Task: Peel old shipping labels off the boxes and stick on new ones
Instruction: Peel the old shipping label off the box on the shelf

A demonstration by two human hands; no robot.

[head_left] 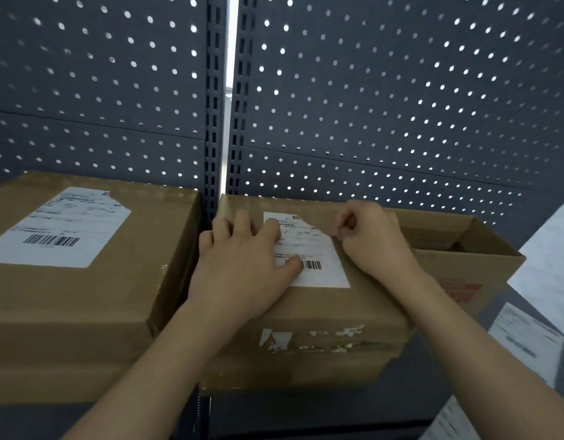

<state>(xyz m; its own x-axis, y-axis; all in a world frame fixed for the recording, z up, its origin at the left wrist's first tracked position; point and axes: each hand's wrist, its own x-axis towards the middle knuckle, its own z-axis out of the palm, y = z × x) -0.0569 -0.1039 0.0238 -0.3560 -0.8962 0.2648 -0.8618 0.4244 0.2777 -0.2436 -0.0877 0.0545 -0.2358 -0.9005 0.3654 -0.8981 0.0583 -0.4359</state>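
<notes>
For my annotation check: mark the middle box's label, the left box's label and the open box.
middle box's label (328,277): head view, blank lower corner.
left box's label (52,240): head view, barcode.
open box (471,268): head view, front wall.

Dark grey pegboard (385,90) at back, light showing through its holes. Two slotted uprights (214,122) at centre, bright gap (231,90) between them. Dark shelf (306,417) below.

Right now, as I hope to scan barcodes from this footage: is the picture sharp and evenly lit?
Head view: dim, backlit through the pegboard holes; the barcode on the middle label shows distinct bars, partly under the left hand, its print blurred; left label soft; papers at the right edge smeared; wide-angle bowing.
</notes>
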